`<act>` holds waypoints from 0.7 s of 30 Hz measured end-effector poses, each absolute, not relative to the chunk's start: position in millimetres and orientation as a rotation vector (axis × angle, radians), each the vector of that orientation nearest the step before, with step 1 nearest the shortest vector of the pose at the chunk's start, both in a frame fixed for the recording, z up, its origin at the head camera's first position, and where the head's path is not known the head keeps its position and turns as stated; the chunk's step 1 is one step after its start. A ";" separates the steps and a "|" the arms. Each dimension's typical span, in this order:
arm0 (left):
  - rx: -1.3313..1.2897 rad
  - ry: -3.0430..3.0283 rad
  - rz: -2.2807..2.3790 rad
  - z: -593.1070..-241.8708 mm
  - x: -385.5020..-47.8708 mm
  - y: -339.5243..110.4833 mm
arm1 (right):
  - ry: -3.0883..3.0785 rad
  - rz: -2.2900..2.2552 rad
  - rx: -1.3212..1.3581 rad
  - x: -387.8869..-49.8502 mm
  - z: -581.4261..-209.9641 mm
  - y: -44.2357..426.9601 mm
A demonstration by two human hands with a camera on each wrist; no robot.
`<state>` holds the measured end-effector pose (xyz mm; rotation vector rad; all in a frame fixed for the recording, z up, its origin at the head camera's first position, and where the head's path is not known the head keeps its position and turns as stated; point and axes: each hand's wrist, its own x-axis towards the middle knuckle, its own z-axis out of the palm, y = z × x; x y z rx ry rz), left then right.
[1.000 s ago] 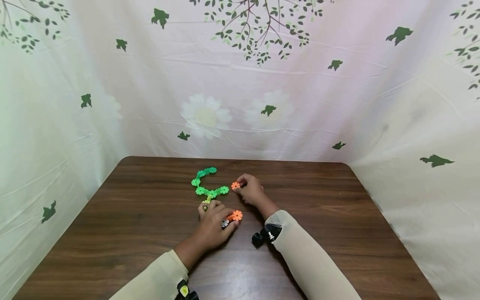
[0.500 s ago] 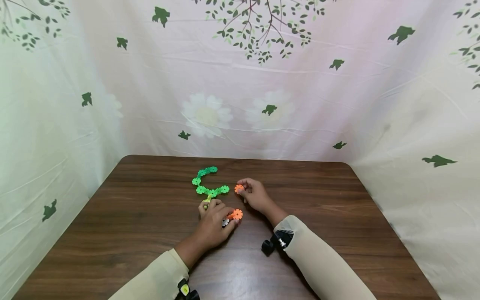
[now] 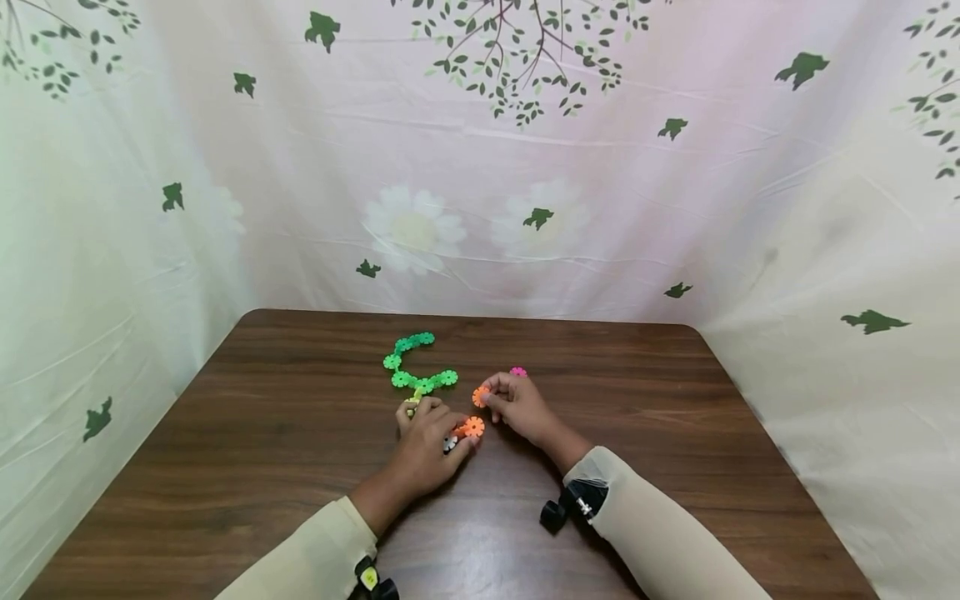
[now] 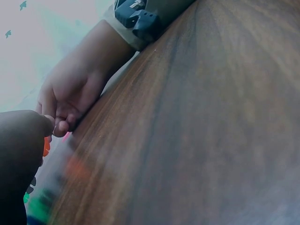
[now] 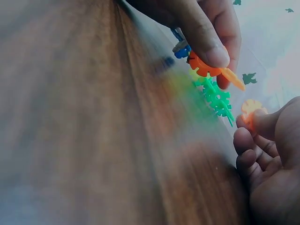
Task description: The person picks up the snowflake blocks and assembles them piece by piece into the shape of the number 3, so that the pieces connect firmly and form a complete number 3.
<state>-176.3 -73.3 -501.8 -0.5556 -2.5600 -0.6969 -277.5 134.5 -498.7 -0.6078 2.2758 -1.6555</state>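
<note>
My left hand (image 3: 432, 446) grips orange snowflake discs (image 3: 473, 427) between thumb and fingers, joined to one another. A white disc (image 3: 450, 443) shows beside its thumb, and blue discs (image 5: 182, 51) appear behind it in the right wrist view. My right hand (image 3: 525, 408) pinches a lone orange disc (image 3: 481, 396) by its edge, just beyond the left hand's discs and apart from them. From the left hand's fingertips, a yellow disc (image 3: 412, 405) leads on to a curved chain of green discs (image 3: 401, 379). The left palm hides part of the chain.
A pink disc (image 3: 518, 372) shows just behind the right hand, partly covered by it. All this is on a brown wooden table (image 3: 285, 400). A printed cloth (image 3: 480, 167) hangs behind the table's far edge and at both sides.
My right hand has drawn back toward me and slightly right with its orange disc, nearing the left hand's discs. The pink disc has come into view behind it. The left hand stays put.
</note>
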 end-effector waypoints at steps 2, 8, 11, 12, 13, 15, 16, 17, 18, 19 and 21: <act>-0.549 -2.550 -0.699 -502.1 -176.4 -72.8 | 2.261 -1.659 -0.611 -273.9 -498.0 136.5; -0.538 -2.539 -0.715 -503.1 -176.9 -72.3 | 2.219 -1.662 -0.597 -267.8 -495.8 139.4; -0.540 -2.539 -0.725 -502.8 -177.2 -72.3 | 2.182 -1.694 -0.587 -267.8 -495.5 139.7; -0.541 -2.536 -0.728 -502.6 -177.1 -72.2 | 2.173 -1.701 -0.586 -267.9 -495.6 139.8; -0.544 -2.535 -0.731 -502.7 -177.2 -72.2 | 2.162 -1.708 -0.586 -267.9 -495.6 139.9; -0.547 -2.532 -0.738 -502.5 -176.9 -72.4 | 2.137 -1.722 -0.586 -267.7 -495.4 139.9; -0.549 -2.530 -0.743 -502.4 -176.8 -72.5 | 2.129 -1.725 -0.590 -267.4 -495.0 139.8; -0.551 -2.529 -0.746 -502.1 -176.6 -72.6 | 2.125 -1.725 -0.595 -267.2 -494.7 139.9; -0.554 -2.527 -0.749 -501.9 -176.5 -72.6 | 2.120 -1.726 -0.601 -267.1 -494.4 140.0; -0.558 -2.525 -0.752 -501.8 -176.6 -72.7 | 2.113 -1.729 -0.608 -267.0 -494.0 140.1; -0.563 -2.515 -0.748 -501.1 -176.8 -72.4 | 2.109 -1.729 -0.622 -267.1 -493.3 140.4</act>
